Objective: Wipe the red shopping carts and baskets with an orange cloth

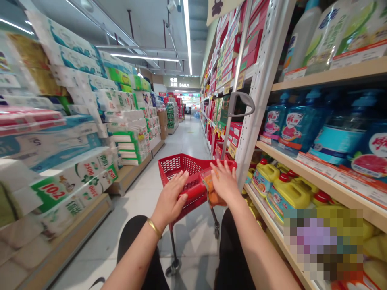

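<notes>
A red perforated shopping cart (181,161) on wheels stands between my legs and the aisle. My left hand (172,197), with a gold bangle on the wrist, rests on the near left part of its red handle, fingers spread forward over it. Over the handle's right end lies my right hand (223,179), its fingers apart. Beneath and beside my right hand, an orange cloth-like item (216,198) hangs at the handle. The palms are turned down, so their undersides are hidden.
Stacked tissue packs (90,173) line the left side on low wooden platforms. Close on the right, shelves (320,161) hold blue pump bottles (302,121) and yellow jugs (288,195). A grey hooked handle on a metal pole (242,104) stands by the shelf. The tiled aisle runs ahead.
</notes>
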`<state>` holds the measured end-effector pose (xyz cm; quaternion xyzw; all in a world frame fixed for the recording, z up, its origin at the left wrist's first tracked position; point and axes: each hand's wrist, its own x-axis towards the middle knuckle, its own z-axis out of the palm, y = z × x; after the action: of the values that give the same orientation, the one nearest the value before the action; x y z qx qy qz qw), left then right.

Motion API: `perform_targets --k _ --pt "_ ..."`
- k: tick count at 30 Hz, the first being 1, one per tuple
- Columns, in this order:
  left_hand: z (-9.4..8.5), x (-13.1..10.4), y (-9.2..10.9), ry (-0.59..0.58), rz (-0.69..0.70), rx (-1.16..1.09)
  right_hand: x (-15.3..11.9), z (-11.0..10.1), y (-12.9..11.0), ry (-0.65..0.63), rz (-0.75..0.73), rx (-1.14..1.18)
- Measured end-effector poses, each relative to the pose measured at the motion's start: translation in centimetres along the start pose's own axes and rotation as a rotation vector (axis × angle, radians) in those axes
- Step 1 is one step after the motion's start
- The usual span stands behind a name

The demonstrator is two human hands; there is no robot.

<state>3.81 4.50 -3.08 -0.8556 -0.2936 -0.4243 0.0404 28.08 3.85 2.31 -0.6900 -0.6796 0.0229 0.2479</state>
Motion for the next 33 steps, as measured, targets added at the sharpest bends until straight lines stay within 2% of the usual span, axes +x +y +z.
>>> perform_targets --k 2,3,4,7,9,11,14,16,18,21,23,24,27,29,31,33 --pt "0.2 0.1 0.2 0.001 -0.003 0.002 0.4 -0.1 0.4 0.036 0.125 0.008" --pt "0.4 0.1 0.2 0.007 -0.004 0.000 0.1 0.2 0.1 0.054 0.115 0.011" --pt "0.5 0.1 0.2 0.015 -0.002 -0.004 -0.5 0.5 -0.7 0.065 0.057 0.012" --pt "0.7 0.2 -0.1 0.025 0.009 -0.027 -2.7 1.8 -3.4 0.047 -0.270 0.019" --pt "0.6 0.2 -0.3 0.004 0.006 -0.034 -3.3 2.0 -4.0 0.031 -0.402 0.023" --pt "0.5 0.3 -0.4 -0.030 -0.002 -0.025 -2.5 1.5 -3.0 0.019 -0.345 0.023" --pt "0.3 0.6 -0.1 -0.065 -0.016 -0.009 0.0 0.1 0.0 0.002 -0.030 0.020" --pt "0.3 0.8 0.1 -0.065 -0.034 -0.001 1.0 -0.3 1.1 0.004 0.106 0.017" --pt "0.5 0.9 0.2 -0.059 -0.055 0.009 0.8 0.0 0.6 0.010 0.039 0.009" --pt "0.7 0.8 0.0 -0.045 -0.081 0.022 -0.6 1.2 -1.4 0.011 -0.275 0.007" --pt "0.8 0.8 -0.2 -0.044 -0.087 0.025 -0.7 1.5 -1.7 0.005 -0.348 0.015" --pt "0.8 0.8 -0.4 -0.047 -0.084 0.026 -0.2 1.3 -1.2 -0.007 -0.304 0.018" --pt "0.9 0.8 -0.6 -0.060 -0.065 0.040 2.5 0.1 1.7 -0.062 -0.052 0.012" --pt "1.0 0.9 -0.6 -0.058 -0.048 0.054 4.2 -0.7 3.3 -0.082 0.041 0.002" --pt "1.2 1.0 -0.7 -0.047 -0.029 0.062 4.8 -0.8 3.5 -0.084 0.027 -0.001" --pt "1.2 1.0 -0.8 -0.032 -0.009 0.066 4.0 -0.3 2.5 -0.085 -0.065 0.004"
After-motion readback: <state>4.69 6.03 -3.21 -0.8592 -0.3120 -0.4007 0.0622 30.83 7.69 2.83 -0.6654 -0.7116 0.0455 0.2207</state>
